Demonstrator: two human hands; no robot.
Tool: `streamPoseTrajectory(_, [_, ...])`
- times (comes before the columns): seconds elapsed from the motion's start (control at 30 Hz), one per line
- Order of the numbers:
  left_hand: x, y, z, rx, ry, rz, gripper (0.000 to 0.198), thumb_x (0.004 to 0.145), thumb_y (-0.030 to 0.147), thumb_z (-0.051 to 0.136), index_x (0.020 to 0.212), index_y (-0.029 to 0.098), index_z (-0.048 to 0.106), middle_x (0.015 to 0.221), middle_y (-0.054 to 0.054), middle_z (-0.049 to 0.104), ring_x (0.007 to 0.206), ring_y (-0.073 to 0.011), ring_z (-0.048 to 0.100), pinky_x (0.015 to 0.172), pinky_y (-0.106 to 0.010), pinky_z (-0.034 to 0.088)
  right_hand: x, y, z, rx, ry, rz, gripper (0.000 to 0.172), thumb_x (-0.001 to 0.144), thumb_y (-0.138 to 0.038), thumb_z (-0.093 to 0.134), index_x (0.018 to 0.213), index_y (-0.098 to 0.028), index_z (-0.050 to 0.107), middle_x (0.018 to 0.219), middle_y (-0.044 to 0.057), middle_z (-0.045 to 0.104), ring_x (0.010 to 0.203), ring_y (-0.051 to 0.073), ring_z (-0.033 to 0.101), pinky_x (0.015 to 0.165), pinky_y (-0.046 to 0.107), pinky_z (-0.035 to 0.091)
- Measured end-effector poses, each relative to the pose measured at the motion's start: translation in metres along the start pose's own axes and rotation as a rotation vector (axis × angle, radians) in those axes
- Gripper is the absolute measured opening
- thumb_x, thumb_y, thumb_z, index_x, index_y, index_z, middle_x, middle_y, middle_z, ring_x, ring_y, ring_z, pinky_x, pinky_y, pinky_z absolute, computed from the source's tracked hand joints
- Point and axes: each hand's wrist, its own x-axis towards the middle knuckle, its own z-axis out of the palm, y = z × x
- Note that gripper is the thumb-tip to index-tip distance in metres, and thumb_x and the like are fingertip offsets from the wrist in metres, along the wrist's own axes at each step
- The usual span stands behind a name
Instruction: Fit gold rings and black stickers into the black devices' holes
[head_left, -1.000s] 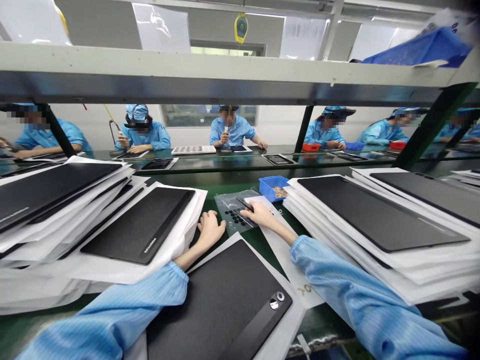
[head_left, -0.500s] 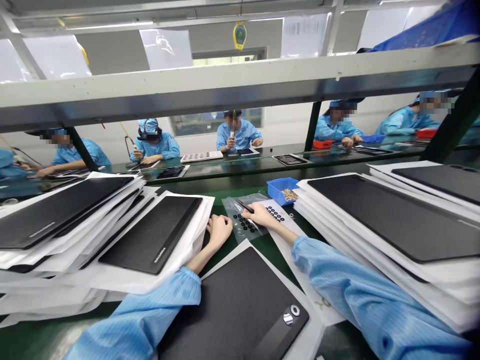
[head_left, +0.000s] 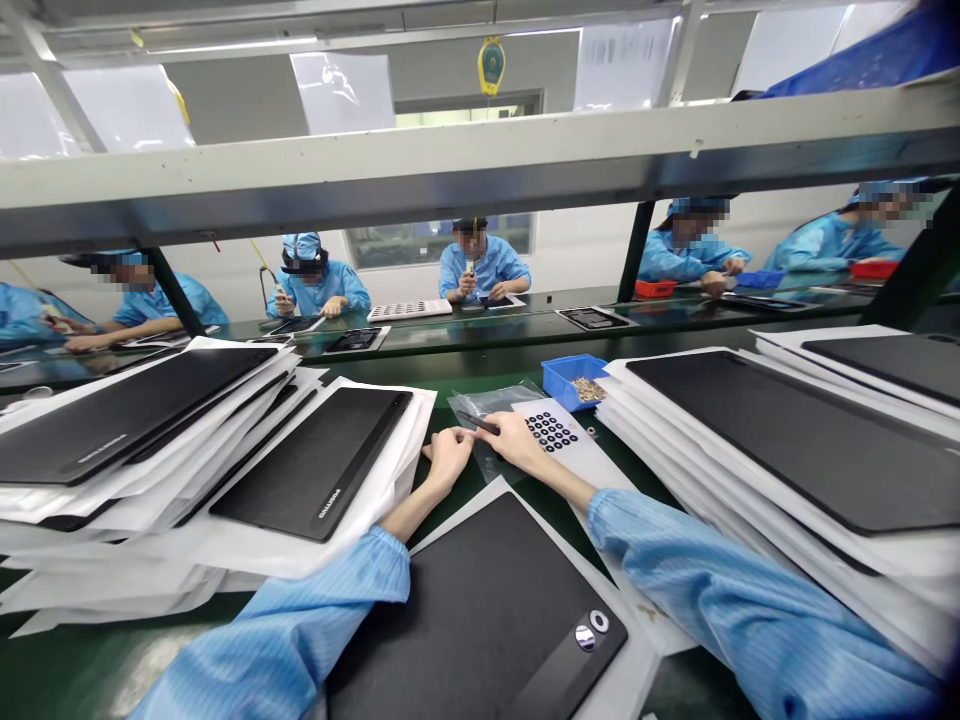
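Two hands sat mid-frame: your right hand (head_left: 517, 440) pinched tweezers (head_left: 474, 421) for precision beside the dot sheet (head_left: 555, 432); left hand (head_left: 450, 455) curled, grip unclear.

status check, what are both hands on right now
Right hand pinching thin dark tool beside dot sheet. Left hand curled, fingertips by the right, grip unclear. Black panel below wrists, nothing blocking.

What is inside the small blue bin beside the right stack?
The bin holds a small heap of tan parts, too small to identify. The heap covers the floor beneath it, and the near wall hides the front of the floor.
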Motion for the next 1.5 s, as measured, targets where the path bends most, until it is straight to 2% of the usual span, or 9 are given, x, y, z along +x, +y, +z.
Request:
streamPoseTrajectory(0.47, [-0.001,0.002,0.002,-0.055,-0.033,0.008,0.028,0.092,0.034,0.055,0.111,0.014,0.059,0.113,-0.008,0.060,0.101,-0.0208,0.059,0.089,-0.043,0.049,-0.007,0.000,0.005,-0.058,-0.004,0.057,0.022,0.092,-0.034,0.054,0.095,-0.014,0.063,0.095,0.005,0.065,0.084,0.015,0.062,0.078,0.035,0.052])
streamPoseTrajectory(0.73, [0.000,0.002,0.003,-0.043,-0.026,0.008,0.028,0.092,0.034,0.055,0.111,0.014,0.059,0.113,-0.008,0.060,0.102,-0.0212,0.059,0.089,-0.044,0.049,-0.006,0.000,0.003,0.059,-0.013,0.100,0.021,0.090,-0.033,0.057,0.089,-0.013,0.063,0.089,0.003,0.065,0.082,0.015,0.062,0.077,0.034,0.052])
streamPoseTrajectory(0.93, [-0.006,0.007,-0.001,0.022,-0.004,0.005,0.028,0.091,0.035,0.055,0.111,0.014,0.059,0.114,-0.008,0.060,0.103,-0.0217,0.058,0.090,-0.044,0.048,-0.002,0.005,-0.017,0.296,-0.009,0.194,0.025,0.089,-0.034,0.058,0.078,-0.011,0.062,0.074,-0.001,0.062,0.065,0.012,0.059,0.060,0.026,0.050])
streamPoseTrajectory(1.1, [-0.007,0.006,0.001,0.103,0.087,-0.039,0.031,0.089,0.034,0.058,0.112,0.014,0.057,0.116,-0.009,0.057,0.107,-0.0234,0.055,0.093,-0.047,0.044,-0.006,-0.011,-0.048,0.551,-0.086,0.242,0.017,0.080,-0.019,0.057,0.067,-0.010,0.062,0.060,0.001,0.060,0.039,0.004,0.036,0.038,0.019,0.026])
streamPoseTrajectory(1.2, [-0.009,0.008,-0.001,0.110,0.115,-0.036,0.028,0.088,0.029,0.058,0.111,0.014,0.054,0.113,-0.009,0.056,0.107,-0.0244,0.053,0.093,-0.047,0.042,-0.036,-0.024,-0.070,0.668,-0.157,0.280,0.015,0.073,-0.022,0.062,0.063,-0.011,0.063,0.056,0.000,0.059,0.038,0.002,0.028,0.037,0.020,0.018])
streamPoseTrajectory(1.3, [-0.024,0.017,-0.008,0.083,0.094,0.030,0.022,0.087,0.017,0.050,0.108,0.014,0.048,0.111,-0.010,0.053,0.108,-0.0263,0.049,0.092,-0.047,0.038,-0.092,-0.032,-0.088,0.741,-0.220,0.349,0.014,0.069,-0.024,0.067,0.064,-0.012,0.066,0.057,0.000,0.059,0.041,0.003,0.033,0.039,0.019,0.021])
streamPoseTrajectory(1.37, [-0.044,0.026,-0.015,0.044,0.005,0.156,0.016,0.085,0.015,0.047,0.101,0.017,0.047,0.107,-0.007,0.053,0.105,-0.0235,0.049,0.091,-0.042,0.037,-0.134,-0.035,-0.095,0.761,-0.246,0.412,0.013,0.068,-0.025,0.068,0.065,-0.012,0.067,0.058,0.000,0.061,0.046,0.005,0.041,0.043,0.019,0.028])
streamPoseTrajectory(1.43, [-0.069,0.033,-0.020,-0.022,-0.172,0.333,0.006,0.083,0.018,0.052,0.087,0.020,0.049,0.093,-0.001,0.055,0.093,-0.0182,0.052,0.086,-0.032,0.039,-0.173,-0.036,-0.096,0.773,-0.258,0.496,0.014,0.068,-0.026,0.068,0.065,-0.013,0.067,0.059,0.000,0.062,0.052,0.008,0.048,0.050,0.021,0.035])
streamPoseTrajectory(1.5, [-0.094,0.037,-0.023,-0.130,-0.322,0.548,0.004,0.083,0.021,0.052,0.083,0.020,0.047,0.083,0.001,0.054,0.080,-0.0155,0.052,0.076,-0.028,0.041,-0.202,-0.036,-0.093,0.783,-0.248,0.586,0.015,0.069,-0.028,0.068,0.066,-0.013,0.067,0.060,0.000,0.062,0.057,0.010,0.052,0.056,0.022,0.039])
